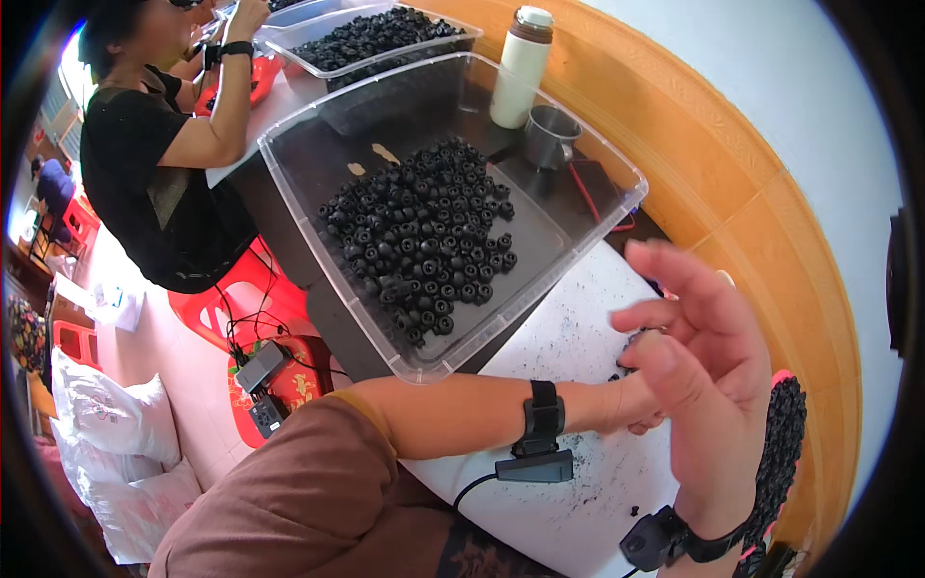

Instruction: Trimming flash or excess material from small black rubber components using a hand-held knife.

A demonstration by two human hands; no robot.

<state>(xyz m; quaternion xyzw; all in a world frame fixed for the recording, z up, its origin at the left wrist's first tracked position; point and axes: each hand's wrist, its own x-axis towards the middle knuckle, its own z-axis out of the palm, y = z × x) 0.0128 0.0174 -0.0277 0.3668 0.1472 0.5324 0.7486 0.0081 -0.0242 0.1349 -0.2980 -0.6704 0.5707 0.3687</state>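
Grip, right hand [718, 361]: raised, fingers bent and spread apart, thumb forward; whether it grasps anything cannot be told. Grip, left hand [631, 400]: largely hidden behind the right; its closure cannot be told.

Item, small dark piece [631, 351]: one, partly covered, showing just beside the right thumb tip; which hand bears it is unclear.

Board [554, 332], white: beneath both hands, scattered with black crumbs [586, 472].

Heap of black pieces [782, 433]: to the right, past the right wrist, pink edging alongside.

Tub [544, 231], clear plastic, rectangular: ahead and to the left of the hands, on the dark tabletop [337, 323]. Contents: many black ring-like pieces [424, 226], piled chiefly toward its left side.

Bottle [522, 72], white, dark-necked, upright: behind the tub. Metal cup [549, 143], handled: near the bottle. Phone [599, 188], red-edged: lying near the cup.

Second tub [405, 61], clear: beyond the first, also filled with black pieces.

Co-worker [145, 183], black top: at upper left, seated on a red stool [260, 294].

White sacks [118, 414]: stacked on the floor, lower left.
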